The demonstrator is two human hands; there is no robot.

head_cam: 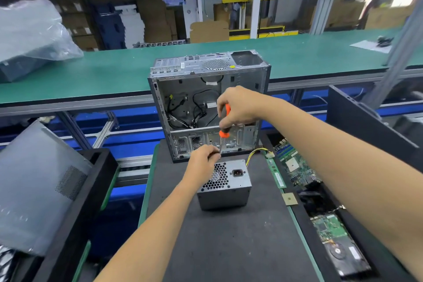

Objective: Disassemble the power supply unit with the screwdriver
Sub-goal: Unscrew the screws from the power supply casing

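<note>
A grey power supply unit [225, 186] with a honeycomb fan grille and a power socket stands on the dark mat [229, 247]. My right hand [240, 106] grips the orange-and-black handle of a screwdriver [224, 131], held upright with its shaft pointing down at the unit's far left corner. My left hand [203, 159] pinches the lower end of the shaft just above that corner. The tip is hidden behind my fingers.
An open, emptied computer case [206, 103] with loose cables stands right behind the unit. Circuit boards [297, 167] and a hard drive [343, 252] lie in the tray at right. A grey side panel [39, 185] leans in a black bin at left. A green conveyor [91, 71] runs behind.
</note>
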